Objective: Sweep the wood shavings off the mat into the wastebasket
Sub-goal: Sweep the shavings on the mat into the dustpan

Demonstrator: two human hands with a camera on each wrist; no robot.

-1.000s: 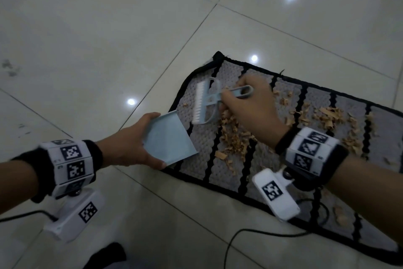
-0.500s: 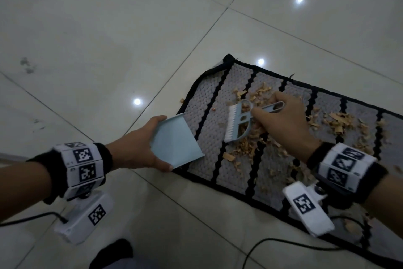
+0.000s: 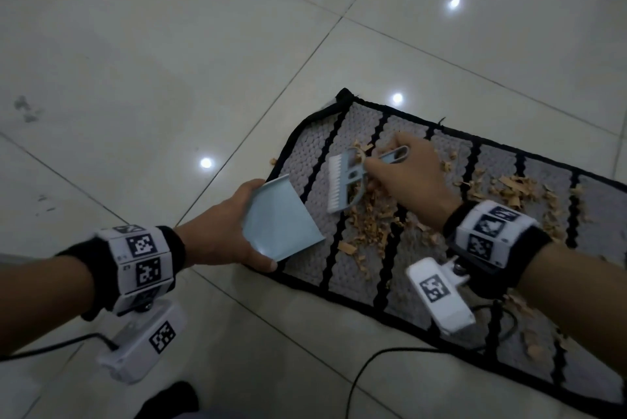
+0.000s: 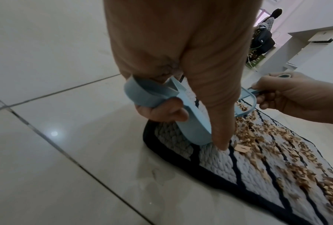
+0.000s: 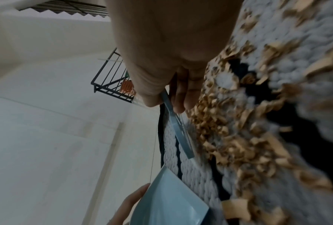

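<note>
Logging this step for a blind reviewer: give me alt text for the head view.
The right hand holds a pale blue brush over wood shavings on a grey, black-striped mat, while the left hand holds a matching dustpan at the mat's edge on the tiled floor.

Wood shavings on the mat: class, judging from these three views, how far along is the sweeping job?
Early. Done: the left hand holds the dustpan with its lip on the mat's edge, and the right hand grips the brush. In hand: the brush sits beside a pile of wood shavings, none visible in the pan. Left: nearly all the shavings, plus emptying; no wastebasket is in view.
</note>
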